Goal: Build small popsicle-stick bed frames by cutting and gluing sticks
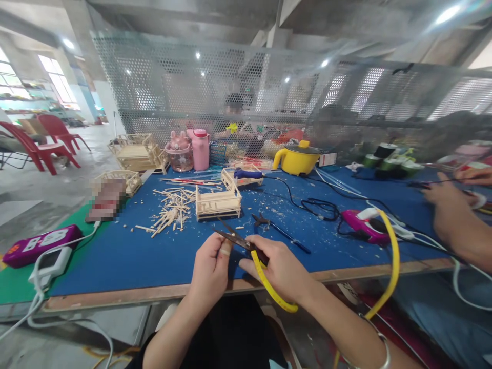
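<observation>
Workshop bench, blue mat (126, 256), littered with wood slivers.

Snips (240, 240) sit just past the bench's near edge: right hand (282, 269) fingers curled around the handles with a yellow tape (269, 289) looped under, left hand (211, 269) fingertips pinching near the blades. Best to keep the blades angled off the left thumb. Wooden crate (218, 202) beyond the fingertips; open mat leftward; a neighbour's hand (448, 212) far right.

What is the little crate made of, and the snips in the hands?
The little crate looks like pale bare wood: thin matte sticks like those scattered beside it. The snips look like dark metal, with thin pointed blades; the right hand hides their handle.
</observation>
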### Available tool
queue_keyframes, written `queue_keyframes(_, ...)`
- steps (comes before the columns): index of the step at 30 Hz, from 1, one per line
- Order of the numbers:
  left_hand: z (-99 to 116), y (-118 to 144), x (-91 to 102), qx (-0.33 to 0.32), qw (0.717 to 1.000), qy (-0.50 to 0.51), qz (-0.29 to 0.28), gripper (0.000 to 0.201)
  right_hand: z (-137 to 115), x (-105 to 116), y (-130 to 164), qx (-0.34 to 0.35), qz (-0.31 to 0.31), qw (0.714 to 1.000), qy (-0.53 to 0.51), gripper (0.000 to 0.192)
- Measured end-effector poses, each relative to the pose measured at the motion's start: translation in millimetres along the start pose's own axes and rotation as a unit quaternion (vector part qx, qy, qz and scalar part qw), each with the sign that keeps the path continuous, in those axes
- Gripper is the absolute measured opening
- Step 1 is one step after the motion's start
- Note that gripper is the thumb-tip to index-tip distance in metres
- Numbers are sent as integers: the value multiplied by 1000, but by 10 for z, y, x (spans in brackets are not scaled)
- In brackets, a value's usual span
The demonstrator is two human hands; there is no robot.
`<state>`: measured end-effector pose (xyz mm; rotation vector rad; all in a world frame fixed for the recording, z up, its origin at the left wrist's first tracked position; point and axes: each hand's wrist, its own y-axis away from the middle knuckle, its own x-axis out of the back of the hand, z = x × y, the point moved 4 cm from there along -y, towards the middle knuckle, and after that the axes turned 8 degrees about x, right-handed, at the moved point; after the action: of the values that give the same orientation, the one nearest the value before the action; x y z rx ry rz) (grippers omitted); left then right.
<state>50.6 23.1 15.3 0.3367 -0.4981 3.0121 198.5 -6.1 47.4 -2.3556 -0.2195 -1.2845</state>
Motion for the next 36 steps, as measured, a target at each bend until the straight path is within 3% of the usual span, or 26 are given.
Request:
queue_keyframes(4,19,15,-6,-56,997,-50,-8,22,-30,8,0,-2,-5,1000,6,41)
queue_keyframes(6,28,14,-5,-70,996,-63,-6,22,-18,-14,-4,6,-2,1000,6,33)
queue_keyframes(8,35,9,1,-66,996,-65,0,22,20,-44,-1,13,9,1000,8,25)
queue_keyframes(17,56,-6,-31,-34,998,-46,-23,23,133,-20,20,19,3,1000,1,31)
queue_keyframes(22,35,-16,-12,-20,999,-31,-4,25,124,135,-39,-26,66,997,-32,21)
queue_keyframes(28,-39,-12,-2,-10,1000,14,0,20,59,66,-33,0,19,1000,22,42)
queue_keyframes(36,-51,13,26,-33,999,-9,33,17,19,-8,-14,3,37,998,44,48)
